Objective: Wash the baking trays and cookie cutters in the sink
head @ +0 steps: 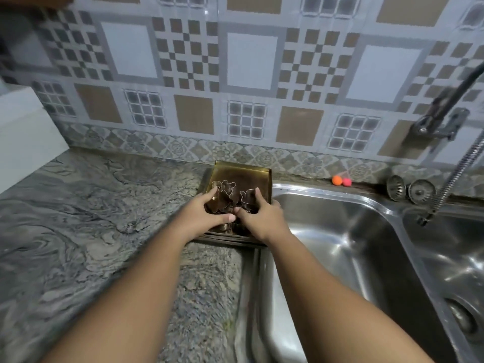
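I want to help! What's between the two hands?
Cookie cutters, lying in the baking tray between the left hand and right hand; head view shows it.

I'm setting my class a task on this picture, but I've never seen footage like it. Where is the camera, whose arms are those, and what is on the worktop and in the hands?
There is no machine here. A person wears one wide-angle camera on the head, looking forward and down, so the two bare arms reaching in from the bottom are their own. The left hand and right hand meet over a stack of baking trays on the stone worktop, right beside a steel sink with two basins. Thin metal cookie cutters lie in the top, gold-coloured tray, and both hands curl their fingers around them, as if gathering them up. Behind the sink are a tap, two small balls, one orange and one pink, and two round metal strainers.
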